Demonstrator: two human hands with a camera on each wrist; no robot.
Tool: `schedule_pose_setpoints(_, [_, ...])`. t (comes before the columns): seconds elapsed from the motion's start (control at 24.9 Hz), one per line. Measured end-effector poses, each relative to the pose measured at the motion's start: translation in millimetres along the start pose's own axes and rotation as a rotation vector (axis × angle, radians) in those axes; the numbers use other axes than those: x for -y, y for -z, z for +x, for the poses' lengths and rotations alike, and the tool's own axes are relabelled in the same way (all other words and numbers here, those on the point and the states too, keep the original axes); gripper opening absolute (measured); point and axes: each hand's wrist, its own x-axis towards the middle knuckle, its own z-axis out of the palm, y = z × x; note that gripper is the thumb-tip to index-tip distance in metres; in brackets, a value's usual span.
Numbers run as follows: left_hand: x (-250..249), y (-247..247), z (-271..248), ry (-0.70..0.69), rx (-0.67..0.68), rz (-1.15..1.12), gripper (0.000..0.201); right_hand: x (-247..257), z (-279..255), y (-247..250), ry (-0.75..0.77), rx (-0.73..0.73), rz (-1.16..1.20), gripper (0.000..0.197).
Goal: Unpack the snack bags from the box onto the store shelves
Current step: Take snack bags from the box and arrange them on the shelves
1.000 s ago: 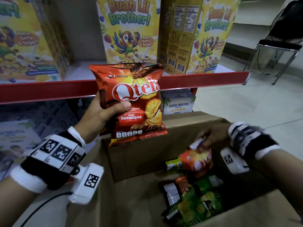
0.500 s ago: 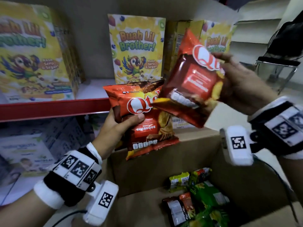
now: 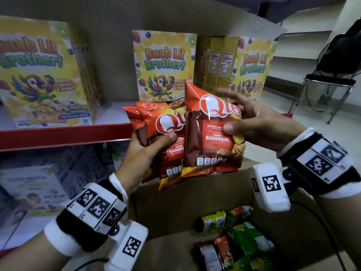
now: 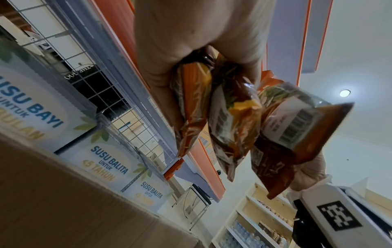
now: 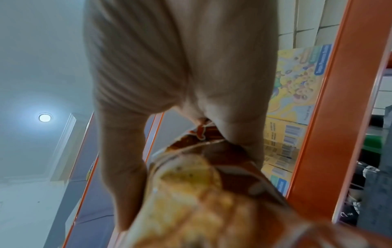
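My left hand (image 3: pixel 154 140) grips two red Qtela barbeque bags (image 3: pixel 166 126) upright above the open cardboard box (image 3: pixel 187 194), thumb across their fronts. Beside them on the right, my right hand (image 3: pixel 237 114) pinches a third Qtela bag (image 3: pixel 209 137) by its right edge, overlapping the left pair. In the left wrist view the two bags (image 4: pixel 212 104) hang from the left hand (image 4: pixel 191 42), and the third bag (image 4: pixel 297 127) is close alongside. The right wrist view shows the right hand (image 5: pixel 180 83) pinching its bag (image 5: pixel 201 184). Several green and red snack bags (image 3: pixel 240 241) lie in the box.
The red-edged shelf (image 3: pixel 58 135) behind the bags carries yellow cereal boxes (image 3: pixel 164 65), with a bare gap between the left and middle boxes. Milk cartons (image 3: pixel 33 184) fill the shelf below. A black chair (image 3: pixel 328 83) stands on the floor at right.
My right hand lifted a Qtela bag out of the box, then brought it upright against the bags in my left hand. The left hand stayed raised.
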Motion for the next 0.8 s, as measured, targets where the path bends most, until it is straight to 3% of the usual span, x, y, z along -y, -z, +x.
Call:
schedule_pose_setpoints(0.12, [1.5, 0.3, 0.2, -0.012, 0.016, -0.010, 0.070, 1.1, 1.4, -3.0, 0.072, -0.106, 0.098, 0.147])
schedule_pose_setpoints(0.2, [1.9, 1.3, 0.5, -0.016, 0.028, -0.010, 0.067, -0.3, 3.2, -2.8, 0.084, -0.145, 0.142, 0.152])
schedule_pose_setpoints(0.44, [4.2, 3.9, 2.0, -0.058, -0.004, -0.018, 0.073, -0.6, -2.4, -1.1, 0.067, -0.126, 0.099, 0.078])
schedule_pose_setpoints(0.8, [-9.0, -4.4, 13.5, -0.253, -0.055, 0.043, 0.074, 0.9, 6.6, -10.2, 0.105, -0.059, 0.080, 0.088])
